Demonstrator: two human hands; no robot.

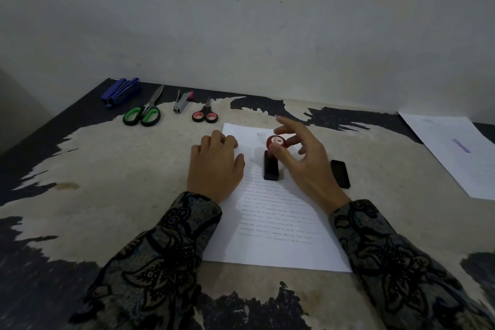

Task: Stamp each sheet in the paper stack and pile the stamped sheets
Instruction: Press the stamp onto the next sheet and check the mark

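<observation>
The stamp (272,161) stands on the paper stack (276,222), its round red knob pinched by the right hand (305,166). It looks small, hard and light, best held by that knob. The left hand (214,166) rests flat on the thin, bendy paper so it won't slide.

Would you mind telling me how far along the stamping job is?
Done: one purple-marked white sheet lies aside at the right. In hand: the right hand pinches the red-knobbed black stamp standing on the printed white paper, which the left hand steadies. I cannot tell how many sheets remain.
</observation>
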